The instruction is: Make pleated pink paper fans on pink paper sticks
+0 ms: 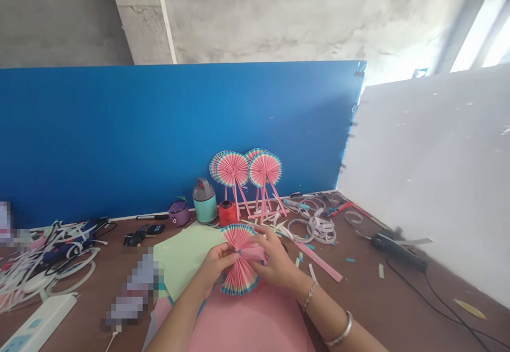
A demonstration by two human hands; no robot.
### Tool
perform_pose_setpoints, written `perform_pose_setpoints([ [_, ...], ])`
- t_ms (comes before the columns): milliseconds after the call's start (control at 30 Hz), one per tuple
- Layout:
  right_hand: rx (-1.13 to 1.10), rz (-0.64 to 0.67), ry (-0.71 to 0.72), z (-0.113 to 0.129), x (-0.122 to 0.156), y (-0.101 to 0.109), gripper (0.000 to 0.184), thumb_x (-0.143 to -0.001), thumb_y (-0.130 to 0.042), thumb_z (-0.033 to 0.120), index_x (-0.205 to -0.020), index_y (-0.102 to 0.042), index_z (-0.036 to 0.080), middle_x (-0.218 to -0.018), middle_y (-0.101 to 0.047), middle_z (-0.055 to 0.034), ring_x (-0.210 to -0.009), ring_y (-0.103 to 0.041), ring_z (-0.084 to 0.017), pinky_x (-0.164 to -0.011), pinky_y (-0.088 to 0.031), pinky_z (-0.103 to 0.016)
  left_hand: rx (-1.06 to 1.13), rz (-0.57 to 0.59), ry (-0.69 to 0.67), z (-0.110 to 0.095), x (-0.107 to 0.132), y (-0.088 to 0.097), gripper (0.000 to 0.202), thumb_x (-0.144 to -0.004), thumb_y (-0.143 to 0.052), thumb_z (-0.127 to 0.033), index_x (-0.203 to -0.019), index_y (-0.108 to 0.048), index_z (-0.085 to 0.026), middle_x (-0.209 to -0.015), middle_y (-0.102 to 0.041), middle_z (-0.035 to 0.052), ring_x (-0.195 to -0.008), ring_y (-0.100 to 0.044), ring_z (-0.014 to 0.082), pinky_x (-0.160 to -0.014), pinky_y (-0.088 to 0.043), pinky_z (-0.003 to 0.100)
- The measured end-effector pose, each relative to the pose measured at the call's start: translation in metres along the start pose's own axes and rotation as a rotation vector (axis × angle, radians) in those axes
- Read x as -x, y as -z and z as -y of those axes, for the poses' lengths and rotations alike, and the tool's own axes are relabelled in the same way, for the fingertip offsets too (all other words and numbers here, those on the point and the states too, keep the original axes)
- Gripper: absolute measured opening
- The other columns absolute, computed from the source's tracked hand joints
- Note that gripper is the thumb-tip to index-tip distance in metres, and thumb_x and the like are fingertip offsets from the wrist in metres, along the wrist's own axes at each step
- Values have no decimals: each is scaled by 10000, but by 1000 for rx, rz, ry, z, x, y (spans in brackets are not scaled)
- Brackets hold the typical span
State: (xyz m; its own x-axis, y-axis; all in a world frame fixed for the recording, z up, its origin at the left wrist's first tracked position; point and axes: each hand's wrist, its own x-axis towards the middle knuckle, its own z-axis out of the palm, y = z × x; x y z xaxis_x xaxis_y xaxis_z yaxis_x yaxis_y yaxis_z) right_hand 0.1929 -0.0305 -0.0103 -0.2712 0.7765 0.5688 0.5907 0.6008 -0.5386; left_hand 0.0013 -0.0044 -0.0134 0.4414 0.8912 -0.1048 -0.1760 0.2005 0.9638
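Observation:
A pleated paper fan [239, 283], pink with cream and blue edges, is spread into an upper and a lower half above the pink paper sheets [251, 325]. My left hand [218, 267] pinches it at its narrow middle from the left. On the right side, my right hand [274, 259] has its fingers curled against the fan's edges, with part of the pleats hidden behind them. Beyond my hands, finished-looking round pink paper fans [233, 169] stand on pink paper legs against the blue panel.
Green paper [183, 256] lies to the left. Behind stand a teal flask [205, 203], a purple pot [178, 213] and a red spool [227, 214]. Paper strip coils [321, 227] and a glue gun [398, 248] lie right; a power strip [40, 323] and tangled strips [43, 267] lie left.

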Motion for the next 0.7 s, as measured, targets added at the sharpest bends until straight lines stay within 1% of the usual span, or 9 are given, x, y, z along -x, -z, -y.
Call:
perform_pose_setpoints([
  [67, 75, -27, 26, 2, 0, 0, 358, -689, -598, 121, -1025, -582, 245, -1278, -396, -92, -1223, -366, -270, -994, -334, -425, -13, 20, 7, 2, -1, 0, 342, -614, -782, -351, -867, -685, -143, -789, -706, 59, -708, -634, 184, -692, -446, 277],
  [133, 136, -48, 56, 5, 0, -1, 344, -690, -597, 121, -1014, -580, 238, -1290, -391, -96, -1223, -361, -274, -988, -333, -430, -30, 25, 12, 3, -1, 1, 339, -625, -771, -366, -865, -688, -142, -772, -701, 54, -691, -626, 178, -675, -437, 270],
  [267, 219, -35, 110, 9, 0, -1, 293, -696, -586, 120, -965, -585, 235, -1310, -393, -88, -1230, -348, -279, -985, -324, -439, -84, -8, 39, 1, 1, 0, 310, -619, -770, -364, -816, -692, -139, -720, -684, 34, -646, -599, 156, -614, -404, 244],
  [367, 231, -33, 141, 11, 0, -1, 287, -693, -583, 117, -957, -573, 229, -1302, -409, -89, -1235, -346, -272, -993, -314, -432, -106, -9, 68, 1, 1, 0, 280, -616, -771, -348, -771, -683, -133, -675, -661, 21, -600, -571, 139, -573, -376, 235],
  [500, 243, -42, 142, 12, 0, -1, 270, -681, -582, 119, -928, -563, 226, -1294, -423, -90, -1222, -363, -275, -976, -328, -434, -97, 14, 72, 2, 1, 0, 289, -613, -772, -357, -767, -675, -132, -683, -654, 22, -608, -567, 139, -586, -381, 240],
  [700, 256, -41, 151, 9, 1, -5, 263, -660, -556, 90, -889, -547, 219, -1310, -417, -85, -1225, -362, -270, -965, -327, -426, -77, -12, 67, 2, 2, -3, 310, -591, -786, -372, -749, -669, -133, -663, -644, 10, -587, -553, 128, -576, -375, 234],
])
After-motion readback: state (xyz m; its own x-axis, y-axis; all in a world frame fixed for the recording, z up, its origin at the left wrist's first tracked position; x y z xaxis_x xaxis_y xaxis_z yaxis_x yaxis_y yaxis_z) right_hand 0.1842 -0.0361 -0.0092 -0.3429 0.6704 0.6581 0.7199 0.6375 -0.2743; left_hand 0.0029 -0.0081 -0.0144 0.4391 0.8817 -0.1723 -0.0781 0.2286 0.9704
